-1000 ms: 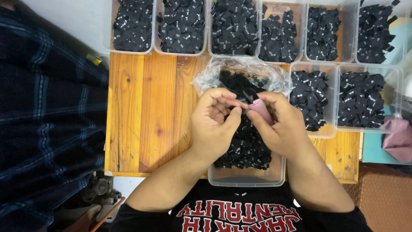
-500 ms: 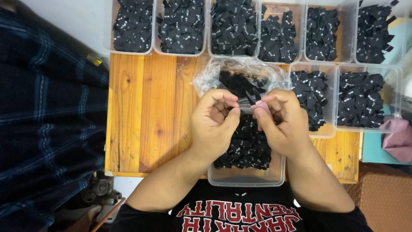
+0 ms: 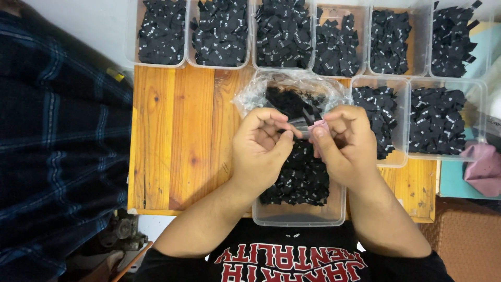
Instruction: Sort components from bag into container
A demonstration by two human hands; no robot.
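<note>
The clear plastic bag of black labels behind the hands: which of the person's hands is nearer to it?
Right, narrowly. The right hand lies against the clear plastic bag at its near right edge; the left hand sits just below its left part.

A person seen from above, with two bare forearms reaching up from the bottom edge. The left hand (image 3: 261,151) and right hand (image 3: 347,149) wear no gloves, rings or watch. The nails are short and plain. The arms are uncovered as far as the frame shows. The chest is clothed in a black short-sleeved cotton T-shirt (image 3: 292,261) with large red block lettering outlined in white.
</note>
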